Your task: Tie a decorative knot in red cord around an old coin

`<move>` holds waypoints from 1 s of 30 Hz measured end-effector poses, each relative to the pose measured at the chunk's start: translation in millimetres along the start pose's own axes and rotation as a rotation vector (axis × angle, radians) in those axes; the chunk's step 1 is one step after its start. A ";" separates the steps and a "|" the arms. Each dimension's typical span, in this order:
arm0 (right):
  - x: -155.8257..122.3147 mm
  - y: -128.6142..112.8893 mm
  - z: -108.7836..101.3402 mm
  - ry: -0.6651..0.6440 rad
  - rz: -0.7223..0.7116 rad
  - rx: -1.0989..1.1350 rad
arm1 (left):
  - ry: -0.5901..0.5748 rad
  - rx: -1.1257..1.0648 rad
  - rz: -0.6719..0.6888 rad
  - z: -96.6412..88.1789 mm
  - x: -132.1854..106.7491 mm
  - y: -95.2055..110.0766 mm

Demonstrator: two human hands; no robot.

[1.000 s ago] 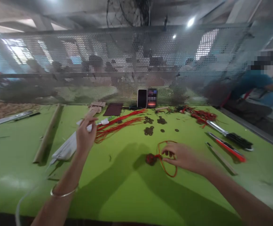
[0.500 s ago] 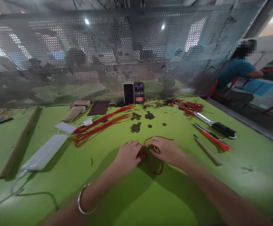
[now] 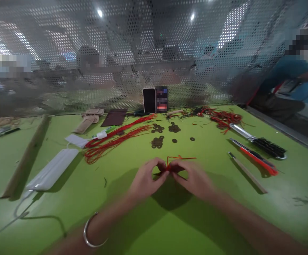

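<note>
Both my hands meet above the middle of the green table [image 3: 154, 226]. My left hand [image 3: 145, 180] and my right hand [image 3: 193, 179] each pinch a red cord [image 3: 179, 158] between fingertips, holding it slightly off the table. The cord loops up and to the right from the pinch. Small dark coins [image 3: 157, 141] lie in little heaps just beyond my hands. A bundle of long red cords [image 3: 114, 141] stretches across the table to the left of the coins. A metal bangle [image 3: 90, 233] circles my left wrist.
A white power bank [image 3: 51, 170] with cable lies at left beside a wooden stick [image 3: 23, 159]. A knife [image 3: 257, 140], a red cutter [image 3: 254, 159] and a thin stick [image 3: 246, 171] lie at right. Two phones [image 3: 156, 100] lean on the perforated screen; people sit beyond.
My left hand came from the far left of the table to the middle. Both hands then lifted the red cord off the table and pinched it between them.
</note>
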State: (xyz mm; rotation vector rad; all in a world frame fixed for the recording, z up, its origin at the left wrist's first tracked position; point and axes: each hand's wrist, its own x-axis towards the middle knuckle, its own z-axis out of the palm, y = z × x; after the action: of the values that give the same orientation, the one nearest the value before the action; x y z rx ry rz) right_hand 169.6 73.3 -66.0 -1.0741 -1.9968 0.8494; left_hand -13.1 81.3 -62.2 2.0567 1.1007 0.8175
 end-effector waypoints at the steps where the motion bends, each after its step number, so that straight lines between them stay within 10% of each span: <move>1: -0.1 -1.0 -1.5 0.028 -0.022 -0.026 | -0.005 -0.019 0.007 -0.6 -0.8 2.0; 12: -4.6 4.5 -0.3 0.247 -0.348 -0.110 | -0.041 -0.308 -0.116 6.4 -9.0 9.4; 21: -7.0 6.8 -3.3 0.259 -0.386 -0.163 | -0.062 -0.121 -0.040 2.9 -4.9 17.5; 25: -8.6 12.0 -4.1 0.252 -0.381 -0.177 | 0.031 0.292 0.024 -49.7 -13.8 -4.0; 30: -10.3 17.7 -4.8 0.238 -0.381 -0.152 | 0.467 1.068 -0.488 -166.8 -86.5 -77.1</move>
State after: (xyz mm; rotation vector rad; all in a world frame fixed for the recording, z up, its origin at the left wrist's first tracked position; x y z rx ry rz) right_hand 185.0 73.2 -80.3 -0.7934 -1.9938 0.3574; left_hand -215.3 81.9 -42.6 2.2039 2.5940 0.4811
